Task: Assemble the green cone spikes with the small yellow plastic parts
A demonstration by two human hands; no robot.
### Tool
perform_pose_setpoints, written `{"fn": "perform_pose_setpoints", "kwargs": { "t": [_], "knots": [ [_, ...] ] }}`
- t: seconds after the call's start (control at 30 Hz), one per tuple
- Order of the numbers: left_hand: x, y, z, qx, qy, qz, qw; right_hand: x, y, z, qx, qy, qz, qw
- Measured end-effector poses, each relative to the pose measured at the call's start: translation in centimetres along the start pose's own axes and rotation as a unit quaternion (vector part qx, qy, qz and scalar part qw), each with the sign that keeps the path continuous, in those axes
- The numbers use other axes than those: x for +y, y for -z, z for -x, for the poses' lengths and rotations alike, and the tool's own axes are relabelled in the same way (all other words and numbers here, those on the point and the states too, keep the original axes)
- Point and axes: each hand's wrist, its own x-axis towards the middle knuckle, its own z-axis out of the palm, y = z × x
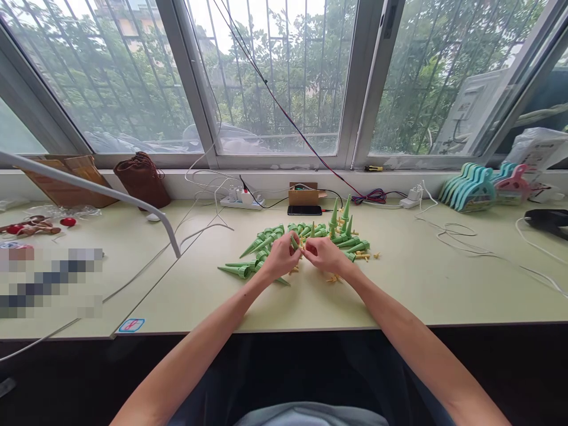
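Observation:
Both hands meet over a pile of green plastic spikes. My left hand (283,255) is closed around a green cone-shaped spike (294,241), part of which shows above the fingers. Close beside it, my right hand (325,254) pinches a small yellow plastic piece (302,248), mostly hidden by the fingertips. Loose green spikes with ribbed caps (243,271) lie to the left and behind the hands. Several spikes stand upright (333,220) behind my right hand. Small yellow pieces (362,256) are scattered on the table near my right wrist.
A phone (304,210) lies behind the pile, before a small cardboard box (303,194). White cables (465,236) trail across the table (426,290) on the right. A thick grey cable (146,207) arches at left. Teal hangers (470,188) stand at the back right.

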Motion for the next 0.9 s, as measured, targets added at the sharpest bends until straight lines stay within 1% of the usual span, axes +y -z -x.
{"fn": "perform_pose_setpoints", "kwargs": {
  "t": [0.33,0.9],
  "knots": [
    [-0.09,-0.05,-0.08,0.003,-0.005,-0.007,1.000,0.23,-0.16,-0.05,0.004,0.007,-0.004,1.000],
    [0.10,-0.01,-0.03,0.006,-0.007,0.008,1.000,0.22,-0.15,-0.08,-0.002,-0.002,0.000,1.000]
  ]
}}
